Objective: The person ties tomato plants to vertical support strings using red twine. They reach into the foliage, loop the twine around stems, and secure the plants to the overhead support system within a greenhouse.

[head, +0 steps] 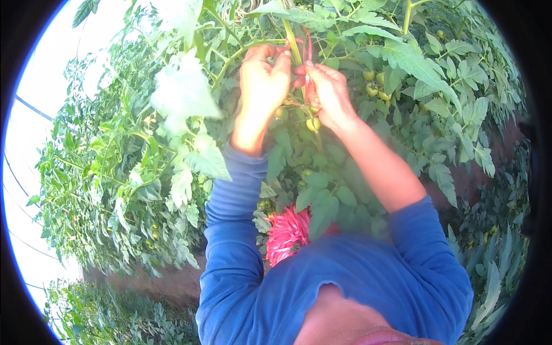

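Observation:
At the top middle, both my hands are raised at a tomato plant's stem (292, 41). My left hand (265, 77) pinches a red plastic tie strip at the stem's left side, by a side branch. Between the thumb and fingers of my right hand (327, 90) is another part of the red strip (309, 47), just right of the stem. The strip passes near the stem; whether it is knotted cannot be told. Below my hands hangs a green tomato (313, 124). A bundle of pink-red strips (288, 235) sits in front of my torso, partly behind leaves.
Dense tomato foliage (108, 181) surrounds my arms on both sides. Large leaves (185, 90) hang close to my left forearm. A cluster of green tomatoes (377, 86) is right of my right hand. Brown soil (155, 282) shows between rows at lower left.

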Demonstrator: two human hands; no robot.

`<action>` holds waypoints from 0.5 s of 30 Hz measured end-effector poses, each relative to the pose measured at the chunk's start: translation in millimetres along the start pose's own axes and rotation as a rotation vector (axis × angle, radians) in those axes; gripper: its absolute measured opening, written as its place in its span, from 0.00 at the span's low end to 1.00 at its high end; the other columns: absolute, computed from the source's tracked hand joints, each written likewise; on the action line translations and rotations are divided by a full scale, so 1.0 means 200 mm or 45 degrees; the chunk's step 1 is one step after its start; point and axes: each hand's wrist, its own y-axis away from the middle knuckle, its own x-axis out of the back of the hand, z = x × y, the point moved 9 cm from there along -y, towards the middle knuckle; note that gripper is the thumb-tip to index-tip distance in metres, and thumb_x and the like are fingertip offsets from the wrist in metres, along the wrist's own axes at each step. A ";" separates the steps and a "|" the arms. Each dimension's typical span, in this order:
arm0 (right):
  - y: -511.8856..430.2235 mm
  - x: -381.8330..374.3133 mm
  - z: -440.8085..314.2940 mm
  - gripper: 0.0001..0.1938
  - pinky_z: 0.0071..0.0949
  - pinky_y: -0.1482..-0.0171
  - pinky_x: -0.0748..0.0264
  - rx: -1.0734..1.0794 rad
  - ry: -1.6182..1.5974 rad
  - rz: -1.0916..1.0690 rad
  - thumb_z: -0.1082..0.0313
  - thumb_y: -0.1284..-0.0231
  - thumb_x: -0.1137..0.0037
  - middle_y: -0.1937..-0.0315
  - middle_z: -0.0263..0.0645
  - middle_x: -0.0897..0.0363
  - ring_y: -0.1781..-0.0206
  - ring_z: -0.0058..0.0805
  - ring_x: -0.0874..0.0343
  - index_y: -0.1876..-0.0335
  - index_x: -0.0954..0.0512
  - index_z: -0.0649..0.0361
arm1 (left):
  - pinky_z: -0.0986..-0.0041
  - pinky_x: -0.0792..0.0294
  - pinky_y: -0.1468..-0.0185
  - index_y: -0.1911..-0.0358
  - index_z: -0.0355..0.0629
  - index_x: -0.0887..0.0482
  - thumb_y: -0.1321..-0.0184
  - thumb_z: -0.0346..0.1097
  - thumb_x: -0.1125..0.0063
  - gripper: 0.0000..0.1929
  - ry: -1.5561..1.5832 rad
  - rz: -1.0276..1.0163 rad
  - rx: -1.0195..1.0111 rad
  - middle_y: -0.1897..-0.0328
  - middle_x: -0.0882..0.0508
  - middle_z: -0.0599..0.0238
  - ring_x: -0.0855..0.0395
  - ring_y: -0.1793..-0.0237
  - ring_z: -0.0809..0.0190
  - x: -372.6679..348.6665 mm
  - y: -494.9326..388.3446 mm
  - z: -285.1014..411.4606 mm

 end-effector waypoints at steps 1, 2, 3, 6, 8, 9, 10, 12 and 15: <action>0.00 0.00 0.06 0.16 0.20 0.80 0.45 -0.216 -0.154 -0.002 0.58 0.24 0.55 0.72 0.35 0.20 0.82 0.14 0.39 0.55 0.20 0.64 | 0.77 0.28 0.66 0.59 0.31 0.13 0.35 0.34 0.37 0.11 -0.046 0.038 0.096 0.69 0.16 0.63 0.21 0.73 0.74 0.02 -0.02 -0.04; 0.02 -0.01 0.11 0.18 0.18 0.83 0.50 -0.420 -0.306 0.016 0.56 0.22 0.57 0.71 0.36 0.20 0.84 0.11 0.43 0.54 0.21 0.64 | 0.78 0.33 0.74 0.57 0.32 0.14 0.32 0.36 0.42 0.12 0.040 -0.029 0.200 0.74 0.17 0.66 0.27 0.80 0.76 0.00 0.00 -0.09; 0.02 -0.02 0.12 0.18 0.18 0.82 0.50 -0.497 -0.336 -0.022 0.56 0.22 0.58 0.70 0.34 0.21 0.84 0.12 0.44 0.54 0.21 0.63 | 0.79 0.36 0.76 0.56 0.32 0.15 0.31 0.36 0.43 0.12 0.181 -0.167 0.362 0.74 0.17 0.65 0.29 0.81 0.76 -0.05 0.01 -0.15; 0.02 -0.06 0.12 0.18 0.19 0.82 0.52 -0.651 -0.394 -0.087 0.53 0.23 0.59 0.71 0.30 0.25 0.85 0.14 0.46 0.55 0.23 0.59 | 0.81 0.48 0.83 0.56 0.35 0.16 0.29 0.36 0.46 0.11 0.396 -0.457 0.652 0.73 0.18 0.66 0.37 0.85 0.79 -0.16 0.01 -0.24; 0.01 -0.06 0.11 0.16 0.18 0.83 0.53 -0.729 -0.367 -0.098 0.56 0.24 0.59 0.72 0.31 0.25 0.85 0.13 0.46 0.56 0.22 0.60 | 0.81 0.47 0.83 0.56 0.34 0.16 0.29 0.35 0.46 0.11 0.559 -0.574 0.808 0.72 0.16 0.65 0.36 0.86 0.78 -0.18 0.01 -0.29; 0.00 -0.07 0.11 0.15 0.18 0.84 0.53 -0.767 -0.354 -0.115 0.57 0.24 0.59 0.72 0.31 0.25 0.86 0.12 0.46 0.57 0.22 0.60 | 0.81 0.47 0.84 0.56 0.33 0.16 0.29 0.35 0.46 0.11 0.627 -0.622 0.891 0.71 0.15 0.64 0.35 0.86 0.78 -0.18 0.00 -0.31; 0.00 -0.07 0.11 0.15 0.18 0.84 0.54 -0.805 -0.315 -0.150 0.57 0.25 0.58 0.72 0.31 0.26 0.86 0.12 0.47 0.58 0.23 0.59 | 0.81 0.47 0.85 0.56 0.32 0.16 0.28 0.36 0.46 0.12 0.664 -0.676 0.971 0.67 0.12 0.60 0.36 0.86 0.78 -0.18 0.00 -0.32; -0.01 -0.06 0.11 0.14 0.18 0.84 0.55 -0.882 -0.217 -0.178 0.56 0.26 0.55 0.73 0.30 0.27 0.87 0.11 0.49 0.59 0.23 0.58 | 0.82 0.48 0.86 0.56 0.33 0.16 0.29 0.38 0.45 0.13 0.676 -0.793 0.908 0.64 0.11 0.58 0.36 0.87 0.78 -0.19 -0.02 -0.31; -0.03 -0.04 0.11 0.14 0.18 0.85 0.56 -0.935 -0.190 -0.219 0.55 0.28 0.52 0.73 0.29 0.28 0.88 0.11 0.50 0.62 0.24 0.58 | 0.83 0.49 0.86 0.57 0.36 0.15 0.30 0.41 0.41 0.14 0.523 -0.914 0.939 0.63 0.11 0.61 0.37 0.87 0.78 -0.19 -0.01 -0.34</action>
